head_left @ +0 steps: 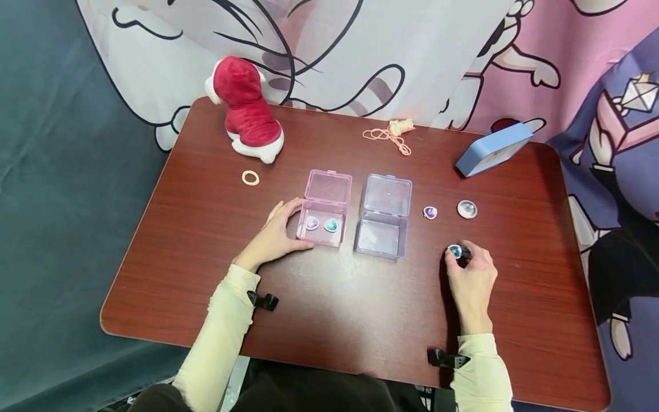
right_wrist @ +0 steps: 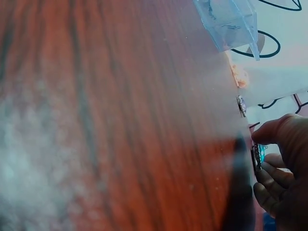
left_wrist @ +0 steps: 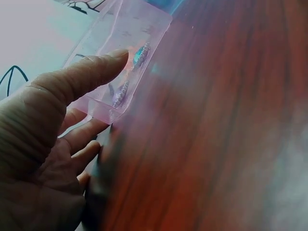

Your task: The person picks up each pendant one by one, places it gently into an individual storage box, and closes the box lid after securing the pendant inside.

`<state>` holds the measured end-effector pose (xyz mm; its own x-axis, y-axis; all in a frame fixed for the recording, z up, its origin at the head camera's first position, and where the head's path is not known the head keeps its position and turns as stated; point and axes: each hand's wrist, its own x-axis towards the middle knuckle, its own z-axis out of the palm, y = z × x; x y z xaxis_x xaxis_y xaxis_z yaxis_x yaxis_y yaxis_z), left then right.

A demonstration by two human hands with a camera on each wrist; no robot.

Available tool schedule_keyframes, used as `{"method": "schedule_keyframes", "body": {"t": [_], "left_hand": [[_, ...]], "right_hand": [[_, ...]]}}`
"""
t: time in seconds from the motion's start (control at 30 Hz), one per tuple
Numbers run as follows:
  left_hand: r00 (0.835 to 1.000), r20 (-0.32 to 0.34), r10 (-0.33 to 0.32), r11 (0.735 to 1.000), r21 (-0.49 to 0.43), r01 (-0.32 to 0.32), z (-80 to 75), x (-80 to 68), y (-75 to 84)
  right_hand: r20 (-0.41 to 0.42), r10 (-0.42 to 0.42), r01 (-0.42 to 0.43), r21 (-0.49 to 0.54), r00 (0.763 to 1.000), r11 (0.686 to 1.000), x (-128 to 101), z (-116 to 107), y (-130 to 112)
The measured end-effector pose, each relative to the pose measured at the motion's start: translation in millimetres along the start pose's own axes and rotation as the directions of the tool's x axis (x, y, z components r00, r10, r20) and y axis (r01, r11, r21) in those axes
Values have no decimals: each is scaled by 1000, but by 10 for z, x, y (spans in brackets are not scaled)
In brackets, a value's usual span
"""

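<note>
Teal gem (head_left: 455, 250) sits at the near right of the worktop (head_left: 329, 320), pinched at the fingertips of the right hand (head_left: 471, 280), whose fingers curl round it; in the right wrist view the gem (right_wrist: 259, 155) shows only edge-on between thumb and fingers, so its shape is hard to make out there. The worktop is dark reddish wood grain with rounded corners, and both wrist views blur it into streaks. To the left, the left hand (head_left: 275, 236) rests with its fingers loosely spread against the left side of the pink box (head_left: 325, 213), thumb along its near edge; the box stands open with two gems (head_left: 321, 224) inside. Just right of it stands the open blue box (head_left: 383, 222), whose contents are too faint to tell. Farther right lie a purple gem (head_left: 429, 213) and a silver round piece (head_left: 467, 209). Beyond these, a small ring (head_left: 250, 178) lies at the left, a plush toy in a red hoodie (head_left: 247, 111) at the far left, a tangle of peach cord (head_left: 393, 134) at the far middle, and a blue case (head_left: 491, 150) at the far right. Printed cartoon cloth (head_left: 360, 51) hangs behind, with dark fabric (head_left: 51, 171) on the left.
</note>
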<state>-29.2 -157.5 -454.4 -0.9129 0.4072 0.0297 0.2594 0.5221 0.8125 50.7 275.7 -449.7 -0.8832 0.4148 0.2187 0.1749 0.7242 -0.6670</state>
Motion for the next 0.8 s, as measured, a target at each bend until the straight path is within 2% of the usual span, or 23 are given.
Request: {"method": "schedule_keyframes", "body": {"t": [0.1, 0.2, 0.27, 0.33, 0.4, 0.47, 0.57, 0.67, 0.8], "left_hand": [[1000, 6, -20, 1000, -6, 20, -23, -25, 1], [997, 3, -81, 997, -2, 81, -19, -84, 27], [992, 1, -126, 992, 6, 126, -2, -134, 84], [991, -22, -133, 991, 19, 134, 25, -187, 172], [992, -68, -104, 994, 36, 106, 59, -221, 291], [992, -125, -34, 998, 51, 41, 100, -233, 436], [980, -188, 72, 996, 68, -60, 183, -208, 676], [974, -188, 130, 991, 30, -127, 311, -162, 909], [980, -138, 142, 985, -81, -154, 578, -110, 1132]], "right_hand": [[2, -9, 9, 7, 1000, 1000, 5, 6, -24], [2, -19, 19, 11, 1000, 1000, 12, 5, -50], [1, -26, 26, 14, 1000, 1000, 20, 3, -77], [4, -39, 39, 17, 999, 999, 36, 2, -117], [9, -60, 60, 22, 998, 998, 58, 7, -176], [11, -92, 91, 33, 996, 995, 78, 18, -250], [3, -150, 149, 57, 989, 987, 95, 51, -368], [-10, -219, 219, 88, 976, 972, 102, 105, -488], [-27, -300, 300, 126, 954, 945, 110, 186, -642]]}}
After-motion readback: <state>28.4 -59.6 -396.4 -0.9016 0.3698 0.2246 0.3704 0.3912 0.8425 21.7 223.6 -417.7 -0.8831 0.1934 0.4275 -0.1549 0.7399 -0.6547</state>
